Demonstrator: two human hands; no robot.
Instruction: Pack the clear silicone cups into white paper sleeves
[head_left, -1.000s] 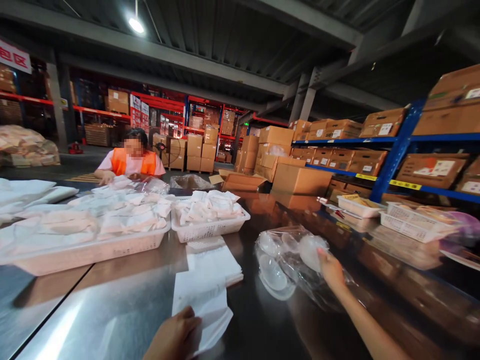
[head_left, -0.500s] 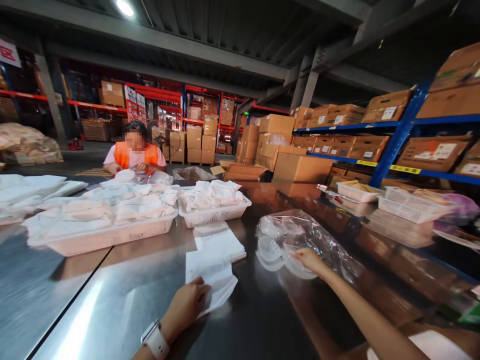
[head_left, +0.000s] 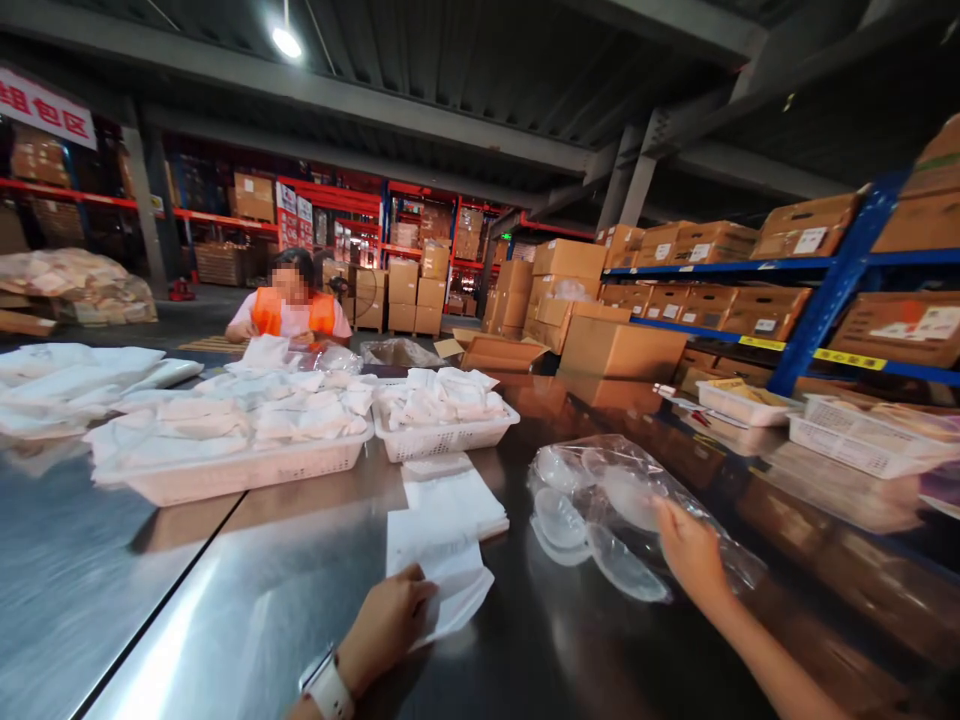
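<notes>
My left hand, with a watch on its wrist, has curled fingers closed on the near edge of a white paper-like bag. That bag overlaps a stack of similar white bags on the metal table. On the right, my right hand is closed in a pinch at a translucent shallow round cup by the mouth of a clear plastic bag. Another translucent cup lies tilted just left of that hand. More cups sit stacked beside it, partly within the clear bag.
White baskets heaped with white packets stand across the table. A person in an orange vest works behind them. More baskets stand at right, near blue shelving with cartons.
My right hand has moved right and slightly back toward me, from the lower cup to one higher in the heap. My left hand keeps its hold. The view has shifted slightly left.
</notes>
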